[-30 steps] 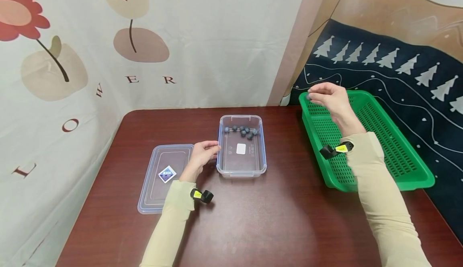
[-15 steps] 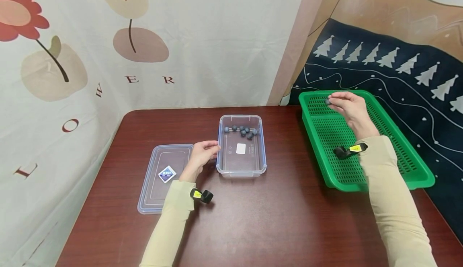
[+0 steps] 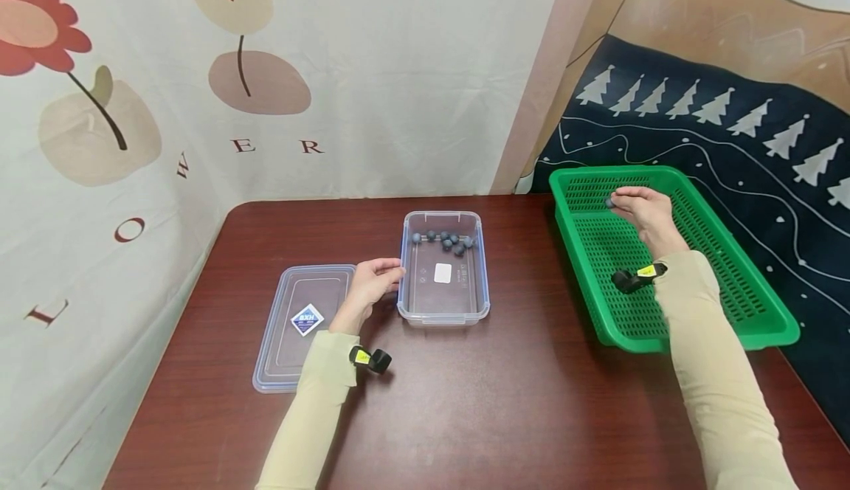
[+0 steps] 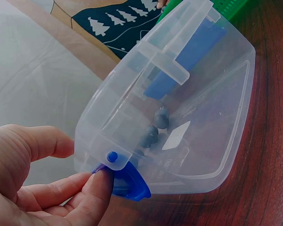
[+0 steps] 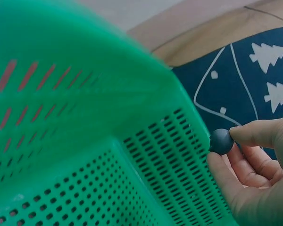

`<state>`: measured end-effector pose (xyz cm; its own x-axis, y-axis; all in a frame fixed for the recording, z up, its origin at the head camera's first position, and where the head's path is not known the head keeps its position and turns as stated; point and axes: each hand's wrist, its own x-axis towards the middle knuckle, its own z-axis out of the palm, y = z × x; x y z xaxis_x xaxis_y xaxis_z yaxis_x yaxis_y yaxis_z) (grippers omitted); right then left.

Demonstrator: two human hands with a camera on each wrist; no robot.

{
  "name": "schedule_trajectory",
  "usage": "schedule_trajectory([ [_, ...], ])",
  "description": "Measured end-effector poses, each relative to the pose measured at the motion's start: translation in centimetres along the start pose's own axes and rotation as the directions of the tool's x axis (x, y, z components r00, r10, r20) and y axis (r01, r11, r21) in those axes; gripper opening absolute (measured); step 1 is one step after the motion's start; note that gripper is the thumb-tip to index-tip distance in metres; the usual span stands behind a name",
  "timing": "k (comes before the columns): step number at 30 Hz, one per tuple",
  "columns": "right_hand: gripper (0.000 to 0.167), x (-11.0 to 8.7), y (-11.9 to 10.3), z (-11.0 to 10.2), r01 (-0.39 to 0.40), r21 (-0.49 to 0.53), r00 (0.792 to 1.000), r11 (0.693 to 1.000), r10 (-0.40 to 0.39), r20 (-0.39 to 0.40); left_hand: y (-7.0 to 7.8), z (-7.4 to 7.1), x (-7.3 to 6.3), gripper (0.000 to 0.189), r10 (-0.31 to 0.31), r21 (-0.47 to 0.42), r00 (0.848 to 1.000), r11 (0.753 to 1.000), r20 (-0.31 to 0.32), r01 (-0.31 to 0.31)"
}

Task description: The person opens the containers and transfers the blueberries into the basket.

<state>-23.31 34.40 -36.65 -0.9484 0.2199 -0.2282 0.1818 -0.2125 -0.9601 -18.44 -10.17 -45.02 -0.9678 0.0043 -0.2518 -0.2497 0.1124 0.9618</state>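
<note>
In the head view, a clear plastic food container (image 3: 445, 298) stands mid-table with several blueberries (image 3: 446, 243) near its far end. My left hand (image 3: 372, 287) is at its left side, fingertips on the blue clip (image 4: 132, 183) in the left wrist view, one finger reaching along the wall. At the right is a green plastic basket (image 3: 620, 342) with slotted walls. Over its far part, my right hand (image 3: 647, 217) pinches a single blueberry (image 5: 221, 141) between thumb and fingertips. In the right wrist view this berry overlaps the basket's rim.
The container's clear lid (image 3: 279, 357), with a blue-and-white diamond sticker (image 3: 307, 319), lies left of the container, partly behind the left forearm. Behind the brown table (image 3: 465, 416) hang a pale curtain (image 3: 398, 106) and a navy cloth with white trees (image 3: 724, 150).
My right hand, pinching the blueberry, has moved rightward from the basket's far left corner, then slightly toward me over the basket. My left hand and the container stay put.
</note>
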Motion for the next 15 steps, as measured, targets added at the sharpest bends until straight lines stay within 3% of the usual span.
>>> schedule_trajectory([
  [7,0.021,0.44,0.60,-0.38,-0.029,0.031,0.998,0.999,0.031,-0.055,0.07,-0.04,-0.13,0.033,0.001,-0.008,1.000,1.000,0.001,-0.001],
  [11,0.018,0.53,0.65,-0.34,-0.036,-0.009,0.995,0.999,0.035,-0.096,0.09,-0.02,-0.16,0.033,-0.001,-0.007,1.000,1.000,0.003,0.001],
  [15,0.020,0.35,0.33,0.21,-0.007,-0.056,0.996,0.998,0.002,-0.089,0.13,0.02,-0.14,0.033,-0.008,-0.013,1.000,1.000,-0.002,0.008],
])
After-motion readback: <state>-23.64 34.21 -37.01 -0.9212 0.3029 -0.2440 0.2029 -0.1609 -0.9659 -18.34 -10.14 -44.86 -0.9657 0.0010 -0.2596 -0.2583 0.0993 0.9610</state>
